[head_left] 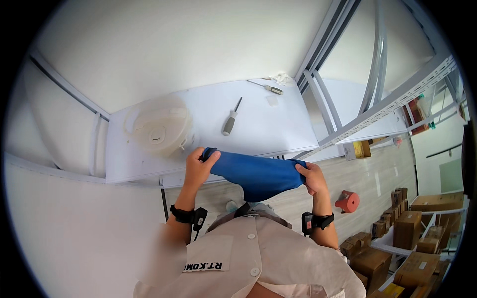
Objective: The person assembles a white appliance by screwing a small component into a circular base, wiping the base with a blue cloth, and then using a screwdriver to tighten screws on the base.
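Note:
A blue cloth (261, 174) is stretched between my two hands in front of my body, its lower edge sagging in the middle. My left hand (198, 168) pinches one end, where a darker bunched part shows at the fingers. At the other end my right hand (313, 178) grips the cloth between thumb and fingers. Just beyond my left hand, a cream rounded appliance with a lid, like a rice cooker (166, 126), stands on the white shelf (268, 131). A grey-handled screwdriver (230, 123) lies to its right.
Farther back on the shelf lie a second screwdriver (273, 90) and a crumpled white tissue (282, 78). Grey metal uprights (325, 102) frame the shelf. A red stool (348, 201) stands on the floor at the right, with stacked cardboard boxes (407, 228) past it.

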{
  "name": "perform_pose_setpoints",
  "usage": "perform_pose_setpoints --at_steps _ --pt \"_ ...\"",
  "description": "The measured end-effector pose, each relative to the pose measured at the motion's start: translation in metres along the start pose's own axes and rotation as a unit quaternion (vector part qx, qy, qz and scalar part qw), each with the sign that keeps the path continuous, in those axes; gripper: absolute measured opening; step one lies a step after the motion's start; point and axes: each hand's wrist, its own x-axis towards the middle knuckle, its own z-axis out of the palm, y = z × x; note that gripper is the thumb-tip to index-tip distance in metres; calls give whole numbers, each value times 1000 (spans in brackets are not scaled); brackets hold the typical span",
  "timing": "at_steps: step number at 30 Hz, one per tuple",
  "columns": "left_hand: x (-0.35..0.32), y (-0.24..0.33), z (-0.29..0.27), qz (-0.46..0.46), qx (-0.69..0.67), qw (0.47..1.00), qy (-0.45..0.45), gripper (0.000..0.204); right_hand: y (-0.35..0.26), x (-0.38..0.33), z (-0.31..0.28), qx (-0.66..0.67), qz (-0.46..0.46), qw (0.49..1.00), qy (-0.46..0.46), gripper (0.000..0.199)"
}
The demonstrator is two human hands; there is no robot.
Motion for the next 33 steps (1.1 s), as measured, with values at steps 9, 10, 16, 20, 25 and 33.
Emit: perform_pose_setpoints --at_steps 9,10,16,20,25,33 --pt "-14 -34 0 -86 238 967 23 57 5 29 5 -111 -200 963 143 73" --pt "-15 -40 1 -91 258 962 22 61 3 30 -2 -136 -211 964 85 74" --pt "-23 -41 22 -178 -141 963 143 63 -22 18 -23 -186 -149 958 -161 55" --pt "-23 -53 5 -222 -276 919 170 56 -40 17 -27 -352 -148 905 -187 44" --pt "-49 -42 6 -106 -119 986 48 27 -51 20 -33 -467 -186 856 -119 28" --pt "-56 14 1 9 -167 985 -33 65 -67 31 -60 -396 -559 722 -101 24"
